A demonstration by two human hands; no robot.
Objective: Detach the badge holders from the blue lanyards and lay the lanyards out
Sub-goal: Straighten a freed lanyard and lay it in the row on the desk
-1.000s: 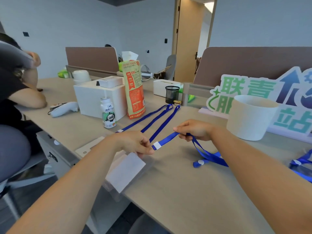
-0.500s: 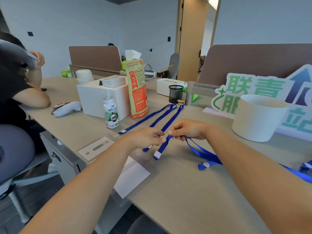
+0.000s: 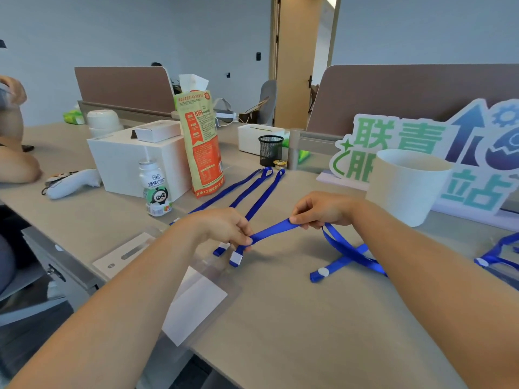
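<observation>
While the grey table [image 3: 280, 318] fills the lower frame, a white cup [image 3: 407, 186] stands at right of centre before a green-lettered sign [image 3: 398, 141], and a white box [image 3: 126, 155] sits at left of centre beside an orange snack bag [image 3: 202, 147]. Two blue lanyards [image 3: 252, 189] lie laid out straight, running from mid-frame toward the upper centre. At centre the left hand [image 3: 222, 226] pinches a third lanyard [image 3: 273, 228] near its white-tipped end [image 3: 235, 259], and the right hand [image 3: 323, 209] pinches the same strap further along, so it spans between them; its remainder trails on the table at right. A clear badge holder [image 3: 196, 301] lies at lower centre, apart from the strap. A small bottle [image 3: 156, 189] stands by the box.
</observation>
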